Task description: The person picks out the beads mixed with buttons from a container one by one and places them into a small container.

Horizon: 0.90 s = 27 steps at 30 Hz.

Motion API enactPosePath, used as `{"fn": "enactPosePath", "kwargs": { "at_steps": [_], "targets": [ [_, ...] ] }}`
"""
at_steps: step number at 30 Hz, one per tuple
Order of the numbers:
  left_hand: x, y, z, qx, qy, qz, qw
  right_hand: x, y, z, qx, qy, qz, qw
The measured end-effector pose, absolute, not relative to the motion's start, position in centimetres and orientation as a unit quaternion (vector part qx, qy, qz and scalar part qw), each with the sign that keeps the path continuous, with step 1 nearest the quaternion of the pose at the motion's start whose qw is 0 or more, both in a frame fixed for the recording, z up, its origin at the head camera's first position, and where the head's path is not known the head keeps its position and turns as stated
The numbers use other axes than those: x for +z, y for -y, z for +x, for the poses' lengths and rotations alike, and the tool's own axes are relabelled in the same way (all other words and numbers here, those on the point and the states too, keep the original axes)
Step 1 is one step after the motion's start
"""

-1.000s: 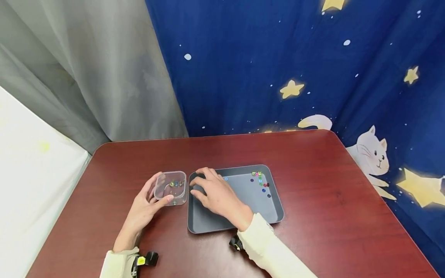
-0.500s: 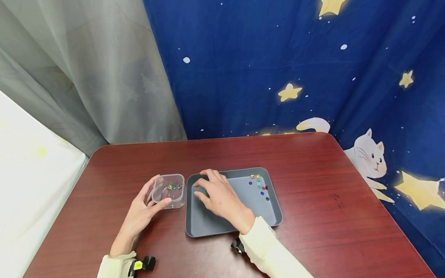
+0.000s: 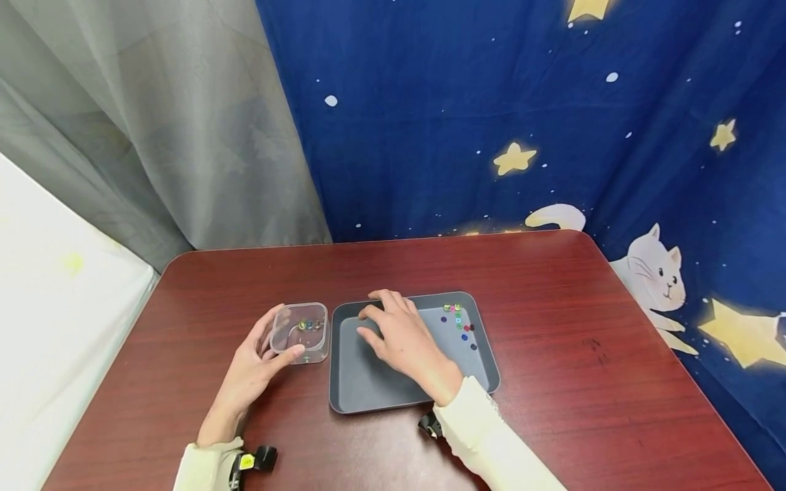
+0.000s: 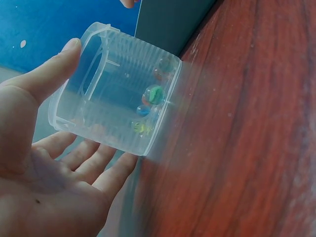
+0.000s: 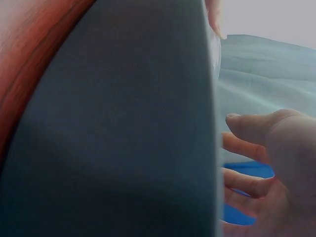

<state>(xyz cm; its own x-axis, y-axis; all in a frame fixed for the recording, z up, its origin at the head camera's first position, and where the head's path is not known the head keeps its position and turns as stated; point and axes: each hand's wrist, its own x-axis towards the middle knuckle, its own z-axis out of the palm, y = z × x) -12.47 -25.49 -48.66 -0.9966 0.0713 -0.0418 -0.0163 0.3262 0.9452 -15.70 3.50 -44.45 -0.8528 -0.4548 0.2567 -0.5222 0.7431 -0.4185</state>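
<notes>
Left hand (image 3: 250, 367): curled round clear plastic box (image 3: 299, 339), thumb at near rim, fingers along outer side. Glass marbles (image 4: 155, 94) at box bottom. Box between hands, just beside tray (image 3: 362, 382). Right hand (image 3: 405, 341): above tray, thumb and fingers apart, loosely bent, nothing seen in grip. Small coloured beads (image 3: 458, 320) in tray, right of right hand. Table (image 3: 552, 307) below both hands.

Right-hand fingers (image 3: 376, 315) farther from the clear box (image 3: 318, 354), further across the grey tray (image 3: 362, 382)
</notes>
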Motion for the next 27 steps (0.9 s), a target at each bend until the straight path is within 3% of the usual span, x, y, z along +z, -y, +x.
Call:
{"fn": "enactPosePath", "kwargs": {
  "at_steps": [27],
  "targets": [
    [-48.7,25.5,-12.6,0.582,-0.812,0.015,0.036,-44.7,-6.0,-16.1,0.255,0.939,0.221,0.068]
  ]
}}
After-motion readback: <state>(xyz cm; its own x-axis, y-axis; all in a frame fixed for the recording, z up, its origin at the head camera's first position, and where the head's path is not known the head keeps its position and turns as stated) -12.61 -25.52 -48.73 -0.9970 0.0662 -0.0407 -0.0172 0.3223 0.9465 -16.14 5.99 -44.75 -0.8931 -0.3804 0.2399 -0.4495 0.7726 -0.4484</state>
